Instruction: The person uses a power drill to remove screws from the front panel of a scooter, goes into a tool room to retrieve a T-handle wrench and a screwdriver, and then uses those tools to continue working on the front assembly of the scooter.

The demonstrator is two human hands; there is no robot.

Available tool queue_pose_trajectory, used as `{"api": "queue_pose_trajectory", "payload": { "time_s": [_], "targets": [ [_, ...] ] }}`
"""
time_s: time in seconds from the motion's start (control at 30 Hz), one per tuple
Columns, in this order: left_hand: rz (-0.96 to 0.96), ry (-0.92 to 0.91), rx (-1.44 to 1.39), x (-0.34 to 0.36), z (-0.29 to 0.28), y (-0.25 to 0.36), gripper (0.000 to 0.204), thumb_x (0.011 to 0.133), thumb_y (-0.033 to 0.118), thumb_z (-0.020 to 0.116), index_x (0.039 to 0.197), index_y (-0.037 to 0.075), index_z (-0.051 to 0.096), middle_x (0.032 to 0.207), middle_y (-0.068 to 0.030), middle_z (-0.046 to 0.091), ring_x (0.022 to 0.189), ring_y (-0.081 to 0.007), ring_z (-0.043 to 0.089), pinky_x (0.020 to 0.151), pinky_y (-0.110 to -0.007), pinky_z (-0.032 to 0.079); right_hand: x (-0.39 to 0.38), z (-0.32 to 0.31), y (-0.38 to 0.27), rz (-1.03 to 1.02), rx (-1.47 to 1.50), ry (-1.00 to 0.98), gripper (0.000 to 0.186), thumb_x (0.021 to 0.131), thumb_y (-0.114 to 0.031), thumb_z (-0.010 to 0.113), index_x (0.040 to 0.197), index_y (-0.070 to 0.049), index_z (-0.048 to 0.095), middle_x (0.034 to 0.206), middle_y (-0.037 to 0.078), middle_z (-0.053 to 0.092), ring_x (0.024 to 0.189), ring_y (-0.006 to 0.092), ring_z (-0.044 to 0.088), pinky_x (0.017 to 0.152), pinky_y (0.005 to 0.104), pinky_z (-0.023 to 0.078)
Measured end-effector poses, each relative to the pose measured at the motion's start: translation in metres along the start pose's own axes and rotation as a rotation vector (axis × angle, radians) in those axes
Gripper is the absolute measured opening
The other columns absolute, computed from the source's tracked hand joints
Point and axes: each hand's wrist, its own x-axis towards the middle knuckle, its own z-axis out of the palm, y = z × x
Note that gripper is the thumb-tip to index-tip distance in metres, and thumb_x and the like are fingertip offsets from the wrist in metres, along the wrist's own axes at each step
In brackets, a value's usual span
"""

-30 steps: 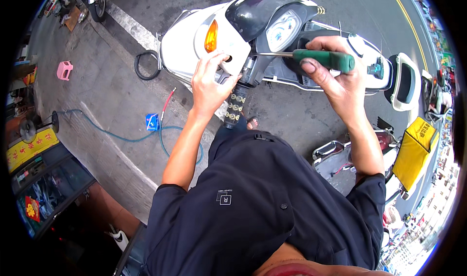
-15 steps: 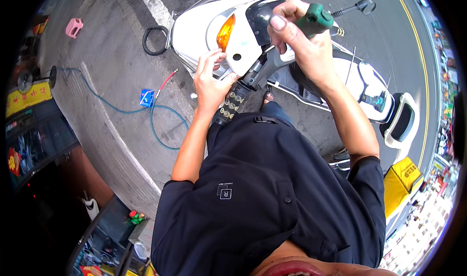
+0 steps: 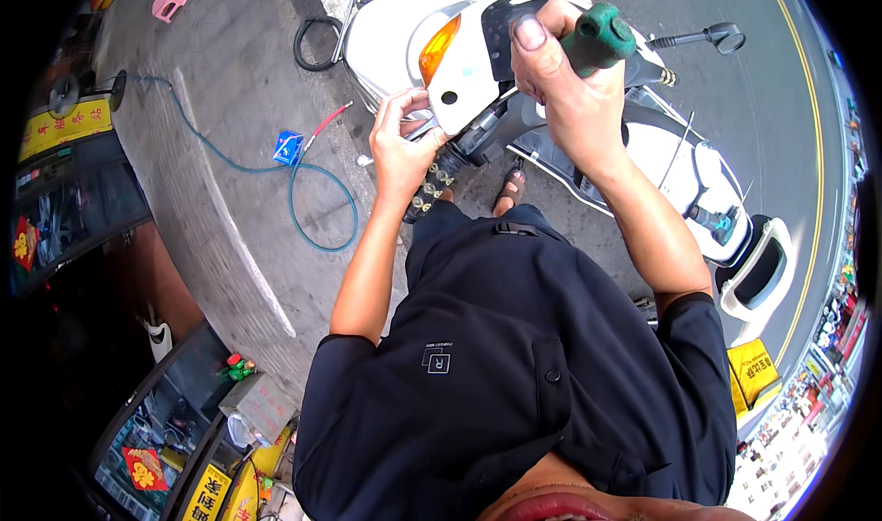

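A white scooter stands in front of me, and its white front panel point(image 3: 469, 66) carries an orange turn signal point(image 3: 440, 50) and a round dark hole. My left hand point(image 3: 402, 149) grips the lower left edge of this panel, fingers on top and thumb underneath. Just below it is the patterned black handlebar grip point(image 3: 428, 191). My right hand point(image 3: 577, 103) is closed around a screwdriver point(image 3: 602, 39) with a green handle, held over the dark middle of the scooter's front. The hand hides its shaft and tip.
A teal hose point(image 3: 291, 203) with a red end lies on the pavement beside a blue box point(image 3: 288, 148). A pink stool point(image 3: 169, 4) stands farther left. The scooter's mirror point(image 3: 725, 37) sticks out at the right. Feet of another person show at the top.
The view has shifted, so the scooter and the ground things sit higher and mostly farther right. Both hands keep their holds on the panel and the screwdriver.
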Motion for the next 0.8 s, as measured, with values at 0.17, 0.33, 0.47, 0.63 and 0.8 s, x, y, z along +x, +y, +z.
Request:
{"api": "queue_pose_trajectory", "payload": {
  "time_s": [0.17, 0.33, 0.47, 0.63, 0.8],
  "targets": [
    [-0.029, -0.104, 0.066, 0.005, -0.006, 0.005, 0.058, 0.075, 0.016, 0.088, 0.124, 0.001, 0.061, 0.126, -0.0102, 0.06, 0.114, -0.0243, 0.066, 0.09, -0.038, 0.059, 0.003, 0.009, -0.007, 0.009, -0.046, 0.018, 0.036, 0.095, -0.037, 0.077, 0.089, -0.003, 0.067, 0.072, -0.004, 0.057, 0.07, 0.0054, 0.051, 0.062, 0.0253, 0.044],
    [0.106, -0.386, 0.231, 0.023, -0.032, 0.038, 0.061, 0.077, 0.017, 0.079, 0.132, 0.002, 0.058, 0.138, -0.014, 0.054, 0.13, -0.0283, 0.056, 0.106, -0.043, 0.048, -0.002, 0.001, -0.008, 0.056, -0.024, 0.063, 0.039, 0.095, -0.04, 0.076, 0.088, -0.002, 0.067, 0.071, -0.004, 0.057, 0.07, 0.0049, 0.051, 0.062, 0.0257, 0.044],
    [0.13, -0.478, -0.306, 0.047, -0.011, 0.096, 0.072, 0.085, 0.029, 0.078, 0.143, -0.001, 0.047, 0.152, -0.0185, 0.047, 0.142, -0.0311, 0.046, 0.117, -0.046, 0.036, 0.001, -0.007, -0.003, 0.107, 0.064, 0.17, 0.035, 0.092, -0.036, 0.078, 0.09, -0.002, 0.068, 0.07, -0.002, 0.059, 0.069, 0.006, 0.053, 0.063, 0.0278, 0.045],
    [0.48, -0.495, -0.414, 0.087, 0.043, 0.164, 0.082, 0.089, 0.044, 0.079, 0.145, -0.003, 0.043, 0.151, -0.0231, 0.047, 0.139, -0.0321, 0.047, 0.118, -0.045, 0.035, 0.006, -0.005, 0.001, -0.203, -0.189, 0.167, 0.032, 0.093, -0.026, 0.075, 0.106, 0.001, 0.063, 0.095, 0.01, 0.068, 0.088, 0.022, 0.067, 0.078, 0.0358, 0.054],
    [0.505, -0.617, -0.297, 0.108, 0.044, 0.174, 0.055, 0.097, 0.033, 0.071, 0.136, -0.002, 0.052, 0.131, -0.0238, 0.064, 0.127, -0.0327, 0.06, 0.117, -0.049, 0.037, 0.005, -0.005, 0.006, -0.32, -0.226, 0.136, 0.027, 0.088, -0.019, 0.072, 0.104, -0.001, 0.06, 0.1, 0.015, 0.065, 0.096, 0.0378, 0.067, 0.082, 0.0469, 0.054]
  ]
}}
